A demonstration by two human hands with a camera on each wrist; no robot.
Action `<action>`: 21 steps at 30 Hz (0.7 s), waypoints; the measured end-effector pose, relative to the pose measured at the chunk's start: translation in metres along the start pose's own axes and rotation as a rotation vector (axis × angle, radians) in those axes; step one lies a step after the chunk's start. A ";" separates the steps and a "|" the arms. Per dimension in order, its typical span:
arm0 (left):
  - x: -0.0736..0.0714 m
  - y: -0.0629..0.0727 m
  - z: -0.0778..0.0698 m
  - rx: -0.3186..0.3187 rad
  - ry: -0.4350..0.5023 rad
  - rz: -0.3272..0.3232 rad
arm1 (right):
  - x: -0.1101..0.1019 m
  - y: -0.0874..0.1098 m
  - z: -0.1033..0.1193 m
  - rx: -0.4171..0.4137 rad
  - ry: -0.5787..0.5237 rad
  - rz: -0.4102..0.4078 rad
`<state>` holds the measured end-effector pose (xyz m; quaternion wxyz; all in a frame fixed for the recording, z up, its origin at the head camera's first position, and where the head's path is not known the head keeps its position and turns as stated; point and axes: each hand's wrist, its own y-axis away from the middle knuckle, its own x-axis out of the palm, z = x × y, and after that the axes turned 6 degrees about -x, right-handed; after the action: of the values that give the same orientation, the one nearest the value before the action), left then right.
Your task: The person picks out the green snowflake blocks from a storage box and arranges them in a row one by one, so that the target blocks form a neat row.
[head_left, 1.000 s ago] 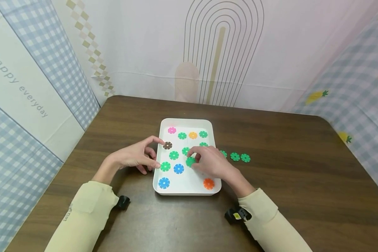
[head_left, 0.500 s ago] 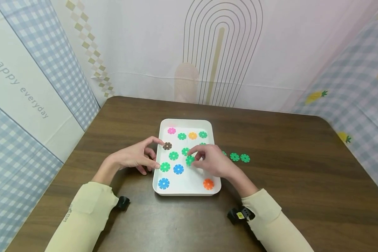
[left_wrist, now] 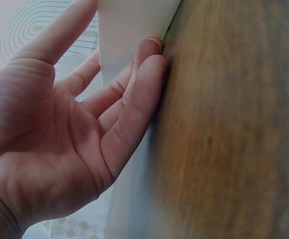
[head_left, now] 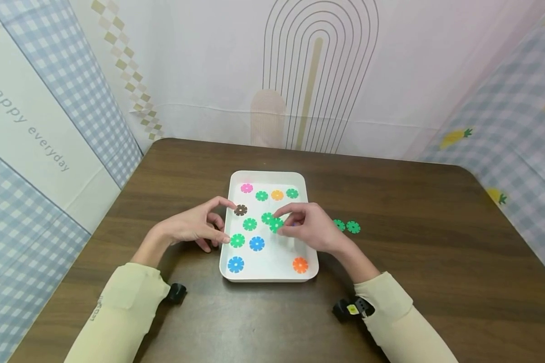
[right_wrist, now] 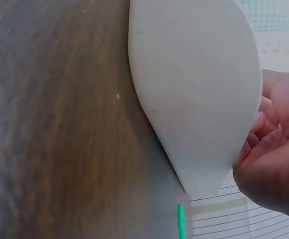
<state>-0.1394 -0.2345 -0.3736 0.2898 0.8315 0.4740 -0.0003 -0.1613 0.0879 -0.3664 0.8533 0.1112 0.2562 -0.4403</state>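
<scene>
The left hand [head_left: 196,222] grips the white tray [head_left: 270,265] at 9 o'clock, seemingly to steady it; from 3 o'clock the right hand [head_left: 316,229] pinches a green disc [head_left: 276,225] over the tray's middle, by its edge, probably because it's thin

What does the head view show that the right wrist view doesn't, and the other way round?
Head only: the left hand, the pink disc and brown disc in the white tray, and the green disc that the right hand pinches.

Right wrist only: a close, low look at the tray's outer wall, and a green strip, apparently a disc edge-on.

Both: the white tray, the right hand, the wooden table and the patterned backdrop.
</scene>
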 end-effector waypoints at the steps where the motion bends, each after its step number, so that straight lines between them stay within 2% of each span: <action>1: 0.000 0.000 0.000 0.000 0.000 0.000 | -0.001 0.001 0.000 0.006 -0.012 -0.003; 7: 0.000 0.000 0.000 -0.006 -0.004 -0.004 | -0.002 0.004 -0.001 0.045 -0.062 -0.011; 12: 0.000 0.000 0.000 -0.003 -0.003 -0.003 | -0.004 0.008 -0.001 0.047 -0.099 -0.016; 21: -0.001 -0.003 0.001 0.000 -0.010 -0.001 | -0.010 0.016 -0.003 0.034 -0.103 -0.031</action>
<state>-0.1414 -0.2347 -0.3758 0.2923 0.8312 0.4728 -0.0048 -0.1542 0.1050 -0.3640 0.8565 0.0992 0.2061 -0.4628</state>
